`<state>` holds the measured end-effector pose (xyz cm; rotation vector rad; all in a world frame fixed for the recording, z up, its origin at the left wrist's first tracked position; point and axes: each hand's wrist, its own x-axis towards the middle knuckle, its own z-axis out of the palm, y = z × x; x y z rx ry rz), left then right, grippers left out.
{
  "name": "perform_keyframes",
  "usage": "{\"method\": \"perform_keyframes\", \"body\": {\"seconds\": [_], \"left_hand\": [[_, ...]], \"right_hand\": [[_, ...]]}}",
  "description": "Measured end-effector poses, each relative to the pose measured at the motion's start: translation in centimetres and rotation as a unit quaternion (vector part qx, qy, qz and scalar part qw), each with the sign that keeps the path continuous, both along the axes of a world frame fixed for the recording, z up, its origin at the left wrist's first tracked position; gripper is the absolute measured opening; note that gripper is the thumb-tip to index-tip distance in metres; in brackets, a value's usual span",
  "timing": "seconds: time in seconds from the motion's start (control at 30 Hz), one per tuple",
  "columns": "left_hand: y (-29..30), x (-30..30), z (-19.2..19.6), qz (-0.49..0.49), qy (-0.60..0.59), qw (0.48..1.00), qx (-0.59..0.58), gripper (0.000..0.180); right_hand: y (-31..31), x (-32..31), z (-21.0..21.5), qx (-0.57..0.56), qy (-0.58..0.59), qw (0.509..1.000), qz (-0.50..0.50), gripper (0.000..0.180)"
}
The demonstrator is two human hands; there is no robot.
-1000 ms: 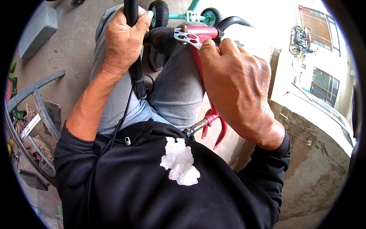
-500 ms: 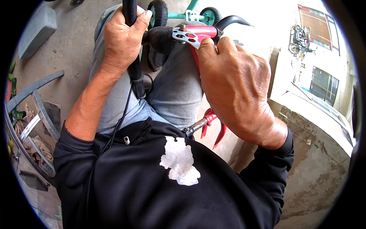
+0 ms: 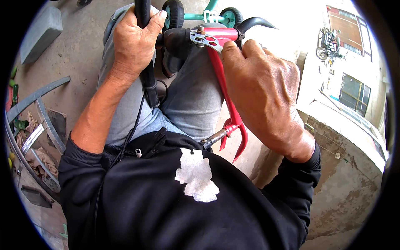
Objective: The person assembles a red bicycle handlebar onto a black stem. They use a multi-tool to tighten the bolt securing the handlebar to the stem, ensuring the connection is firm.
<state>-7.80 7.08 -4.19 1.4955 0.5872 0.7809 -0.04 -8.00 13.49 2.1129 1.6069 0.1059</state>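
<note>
My left hand (image 3: 134,46) is closed around a black handlebar (image 3: 149,81), which lies over my left thigh. My right hand (image 3: 263,93) grips the end of a flat silver multi-hole wrench (image 3: 205,39). The other end of this wrench sits at a rusty bolt (image 3: 200,30) beside a black rounded part (image 3: 177,43). A red frame (image 3: 219,71), apparently of a small bike, runs from there down between my right leg and right hand to a red fork-shaped end (image 3: 241,139). The fingertips of my right hand are partly hidden.
A teal axle with black wheels (image 3: 173,16) stands beyond my knees. On the left are a grey block (image 3: 41,34), a curved metal frame (image 3: 39,93) and assorted clutter. A low concrete wall (image 3: 346,166) rises at right. A parked motorbike (image 3: 327,43) stands farther off.
My right hand has shifted slightly right, bringing the wrench's handle with it, so more of the red frame shows. My left hand stays in place on the handlebar.
</note>
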Motion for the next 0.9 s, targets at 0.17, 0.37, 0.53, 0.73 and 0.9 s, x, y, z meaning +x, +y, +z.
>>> {"method": "perform_keyframes", "body": {"seconds": [0.17,0.37,0.53,0.73,0.9], "left_hand": [[0.0,0.0,0.0,0.010,0.000,1.000,0.010,0.025],[0.0,-0.1,-0.2,0.007,0.024,1.000,0.017,0.025],[0.1,-0.2,-0.5,0.013,0.042,0.999,0.027,0.025],[0.1,-0.2,-0.5,0.020,0.041,0.999,0.024,0.024],[0.2,-0.2,-0.6,0.007,0.037,0.999,0.011,0.024]], "right_hand": [[-0.1,-0.1,0.0,0.004,-0.002,1.000,0.006,0.023],[0.0,0.1,-0.3,0.005,-0.011,1.000,0.010,0.022],[0.0,0.1,-0.3,0.012,-0.010,1.000,0.008,0.019],[0.2,1.1,0.3,0.030,0.062,0.997,0.019,0.007],[-0.7,2.3,-0.4,0.040,0.042,0.998,0.024,0.013]]}}
